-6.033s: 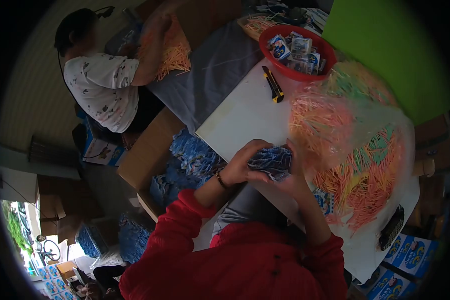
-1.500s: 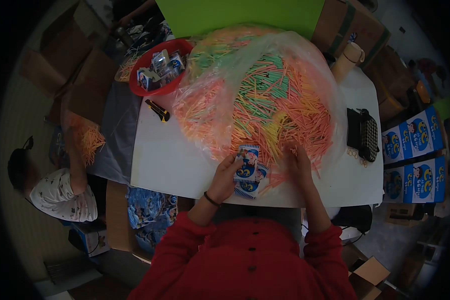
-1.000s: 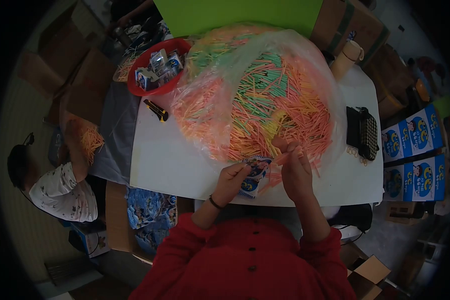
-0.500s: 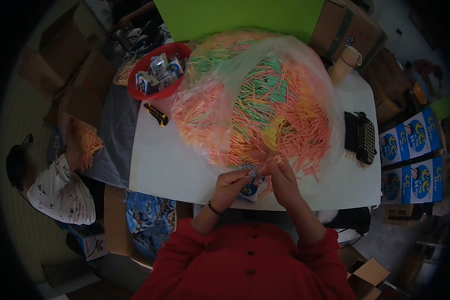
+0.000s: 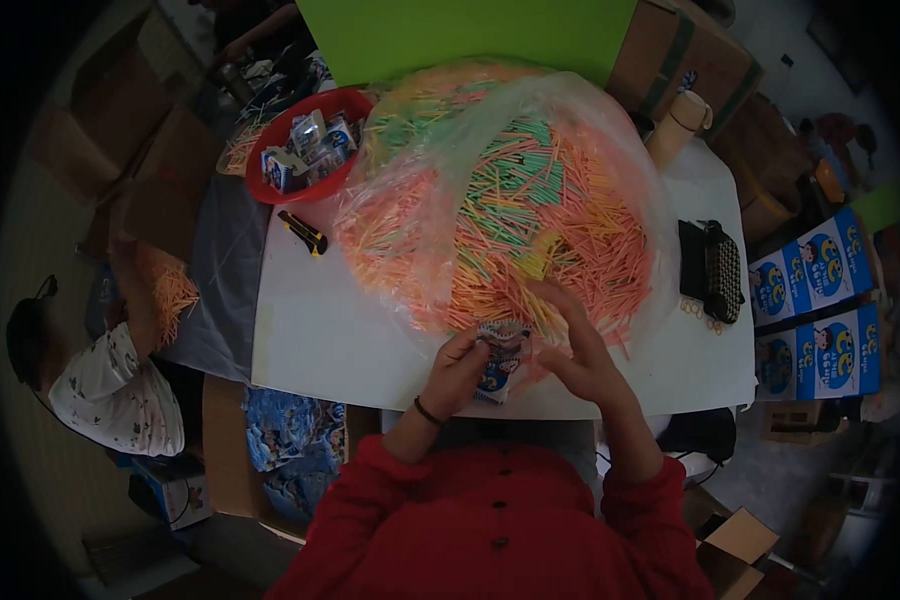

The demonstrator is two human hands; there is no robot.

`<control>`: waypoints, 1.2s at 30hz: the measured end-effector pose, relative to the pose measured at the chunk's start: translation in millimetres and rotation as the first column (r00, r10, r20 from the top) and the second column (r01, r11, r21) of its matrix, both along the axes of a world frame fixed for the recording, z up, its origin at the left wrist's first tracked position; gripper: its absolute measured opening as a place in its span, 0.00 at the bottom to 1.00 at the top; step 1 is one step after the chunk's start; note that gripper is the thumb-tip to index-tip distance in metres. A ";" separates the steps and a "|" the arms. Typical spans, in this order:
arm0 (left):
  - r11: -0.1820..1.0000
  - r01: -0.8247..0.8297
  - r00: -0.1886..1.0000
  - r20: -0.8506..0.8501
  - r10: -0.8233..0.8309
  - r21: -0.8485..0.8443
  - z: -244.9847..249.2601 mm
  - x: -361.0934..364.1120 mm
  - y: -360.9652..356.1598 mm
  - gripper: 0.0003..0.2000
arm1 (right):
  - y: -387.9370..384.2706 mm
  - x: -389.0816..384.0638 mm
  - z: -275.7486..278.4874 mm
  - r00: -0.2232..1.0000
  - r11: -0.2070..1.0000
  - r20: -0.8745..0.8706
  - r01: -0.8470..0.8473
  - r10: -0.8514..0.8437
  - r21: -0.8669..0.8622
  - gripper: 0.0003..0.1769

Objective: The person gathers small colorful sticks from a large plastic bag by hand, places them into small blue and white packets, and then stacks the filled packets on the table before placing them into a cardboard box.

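My left hand [image 5: 456, 372] grips a small blue-and-white printed packet [image 5: 500, 372] by its left side, just above the table's front edge. My right hand [image 5: 588, 362] is to the right of the packet, thumb and fingers spread, with nothing visible held in it. Beyond both hands lies a large clear plastic bag [image 5: 440, 215], opened wide over a heap of thin sticks [image 5: 600, 235] in pink, orange, yellow and green. The right fingertips are at the near side of this heap.
On the white table [image 5: 300, 320] are a red basin [image 5: 260, 185] of small packs, a box cutter [image 5: 303, 233], a beige bottle [image 5: 678, 130] and a dark patterned pouch [image 5: 723, 272]. A carton [image 5: 225, 430] of blue packets stands below left. Another person [image 5: 120, 385] works at left.
My right hand has come away from the packet's top, moved right and opened. The left hand still holds the packet, now with its printed front more in view.
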State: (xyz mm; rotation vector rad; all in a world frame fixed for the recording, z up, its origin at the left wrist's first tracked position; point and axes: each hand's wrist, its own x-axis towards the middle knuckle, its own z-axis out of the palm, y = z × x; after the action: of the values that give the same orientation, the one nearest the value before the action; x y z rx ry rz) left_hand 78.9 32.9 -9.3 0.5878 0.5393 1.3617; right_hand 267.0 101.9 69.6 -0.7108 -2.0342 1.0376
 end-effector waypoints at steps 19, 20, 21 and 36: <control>0.712 -0.695 0.272 -0.877 0.395 0.105 -29.0 -194.4 -70.7 0.19 | 23.2 100.2 -29.1 0.668 0.932 0.654 0.196 -0.354 0.304 0.10; 0.691 -0.635 -0.141 -0.931 0.336 0.346 -34.5 -194.8 -71.8 0.21 | 21.0 91.6 -30.5 0.780 0.958 0.578 0.091 -0.238 0.272 0.10; 0.693 -0.478 -0.532 -0.806 0.260 0.539 -35.4 -191.6 -70.0 0.23 | 18.3 81.7 -31.2 0.865 0.967 0.489 -0.019 -0.112 0.254 0.10; 0.894 0.062 -0.253 -0.859 0.444 0.444 5.7 -0.7 -24.0 0.23 | -9.6 21.0 -80.3 0.697 0.847 0.690 -0.237 -0.193 0.476 0.09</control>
State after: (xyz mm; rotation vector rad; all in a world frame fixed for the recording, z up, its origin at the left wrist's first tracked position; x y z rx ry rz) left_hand 78.2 8.9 -3.6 2.1056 1.8831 0.9245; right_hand 288.0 92.3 -10.8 -0.8613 -2.8410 0.0988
